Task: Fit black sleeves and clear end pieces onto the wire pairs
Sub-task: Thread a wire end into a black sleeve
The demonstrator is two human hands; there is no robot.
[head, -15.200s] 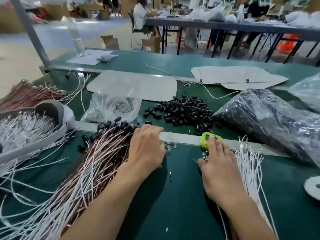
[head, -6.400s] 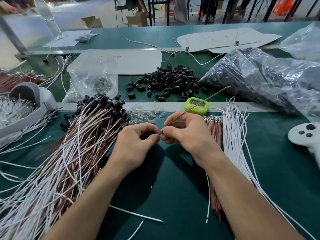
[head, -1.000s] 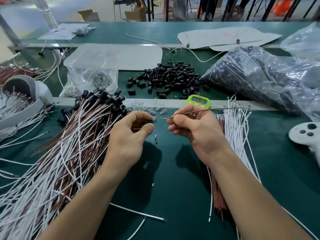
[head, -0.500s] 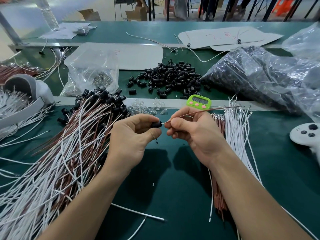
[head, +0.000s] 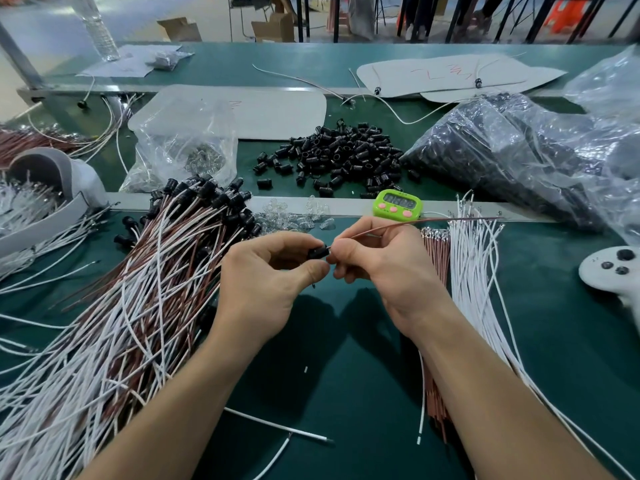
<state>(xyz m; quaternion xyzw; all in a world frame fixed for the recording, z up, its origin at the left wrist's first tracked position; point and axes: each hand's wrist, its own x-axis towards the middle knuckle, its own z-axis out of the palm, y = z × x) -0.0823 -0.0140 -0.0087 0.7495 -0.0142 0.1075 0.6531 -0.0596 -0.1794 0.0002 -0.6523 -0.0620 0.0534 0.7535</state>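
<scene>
While the left hand [head: 263, 271] pinches a black sleeve [head: 318, 252], the right hand [head: 384, 265] pinches a brown wire [head: 433, 221] at the sleeve's right end, above the green table [head: 346, 375].

Green timer [head: 397, 206] at centre — white controller [head: 611, 271] far right.

Sleeves [head: 343, 157] are heaped behind the timer [head: 397, 206]; end pieces [head: 294, 218] are scattered just left of it, capped wires [head: 145, 306] farther left, bare wires [head: 481, 289] right.
</scene>
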